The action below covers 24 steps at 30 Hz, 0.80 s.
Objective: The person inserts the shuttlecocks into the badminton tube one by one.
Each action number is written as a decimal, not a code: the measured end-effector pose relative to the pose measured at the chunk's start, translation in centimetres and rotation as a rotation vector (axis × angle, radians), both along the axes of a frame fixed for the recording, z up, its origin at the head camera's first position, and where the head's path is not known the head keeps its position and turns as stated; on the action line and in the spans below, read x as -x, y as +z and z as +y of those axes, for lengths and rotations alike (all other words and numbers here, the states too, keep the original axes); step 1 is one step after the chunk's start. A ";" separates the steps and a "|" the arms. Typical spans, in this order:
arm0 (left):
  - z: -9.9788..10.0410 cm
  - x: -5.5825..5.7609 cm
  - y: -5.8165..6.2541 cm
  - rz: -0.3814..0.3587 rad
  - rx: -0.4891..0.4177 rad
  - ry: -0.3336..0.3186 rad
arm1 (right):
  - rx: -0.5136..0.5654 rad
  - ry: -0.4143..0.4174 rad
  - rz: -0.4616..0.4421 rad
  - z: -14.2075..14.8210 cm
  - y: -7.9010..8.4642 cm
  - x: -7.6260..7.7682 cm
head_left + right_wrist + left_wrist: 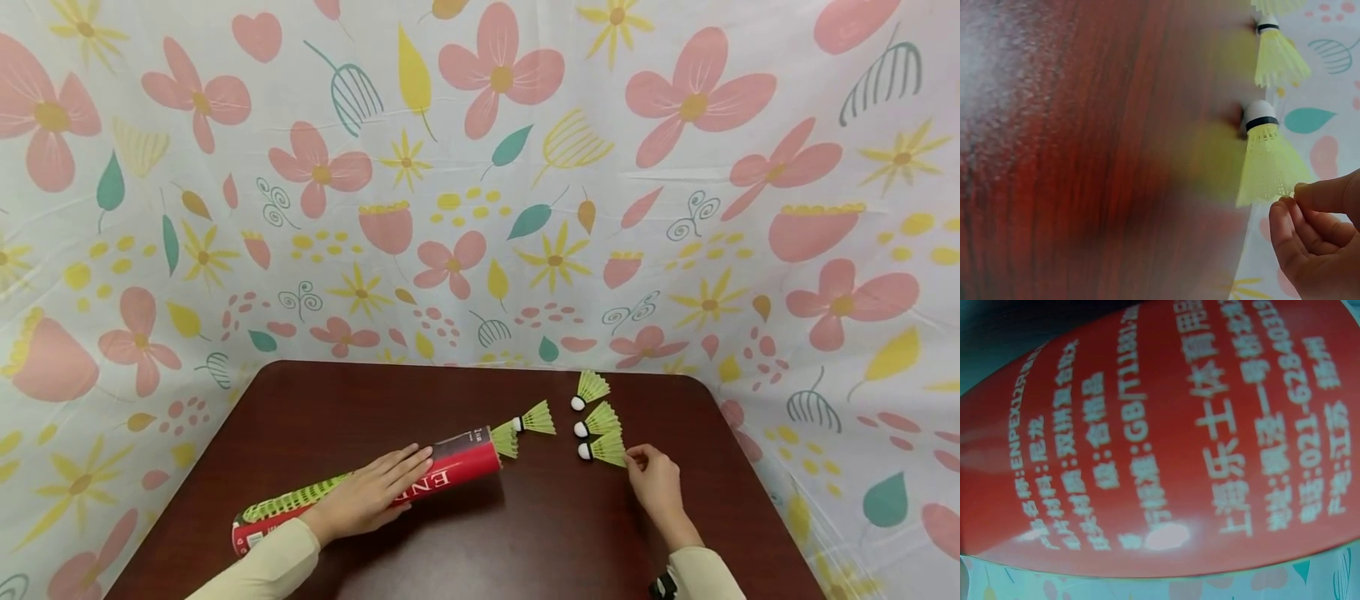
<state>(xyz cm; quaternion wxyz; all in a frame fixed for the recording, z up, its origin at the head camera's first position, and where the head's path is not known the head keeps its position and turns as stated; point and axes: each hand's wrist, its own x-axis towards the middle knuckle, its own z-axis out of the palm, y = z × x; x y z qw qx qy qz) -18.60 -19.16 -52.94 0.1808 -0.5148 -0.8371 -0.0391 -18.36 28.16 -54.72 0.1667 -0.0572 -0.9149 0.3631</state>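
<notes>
A red shuttlecock tube [457, 463] lies on its side on the dark wooden table [525, 542], its open end pointing right. My left hand [372, 496] rests flat on it with straight fingers. The tube's red printed wall [1160, 437] fills the left wrist view. A yellow-green shuttlecock [505, 438] sticks out of the tube's mouth and another [536, 418] lies just beyond it. Three more lie in a row to the right [591, 387] [599, 422] [604, 450]. My right hand [654, 479] pinches the skirt rim of the nearest shuttlecock [1269, 165] with curled fingertips [1302, 187].
A floral cloth [480, 208] hangs behind and around the table. The table's right edge [738, 450] runs close to my right hand. A second shuttlecock [1277, 56] lies further along the row in the right wrist view.
</notes>
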 end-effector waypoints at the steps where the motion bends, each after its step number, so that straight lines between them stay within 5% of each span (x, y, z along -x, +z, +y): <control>1: 0.0 0.0 0.0 -0.001 0.000 -0.001 | 0.003 -0.001 -0.012 0.0 0.0 0.0; 6: 0.1 -0.1 0.1 -0.013 -0.002 -0.002 | 0.017 -0.008 -0.028 -0.3 0.0 -0.3; 24: 0.2 -0.1 -0.1 -0.029 -0.019 0.003 | 0.030 -0.019 0.141 -1.2 0.9 -1.1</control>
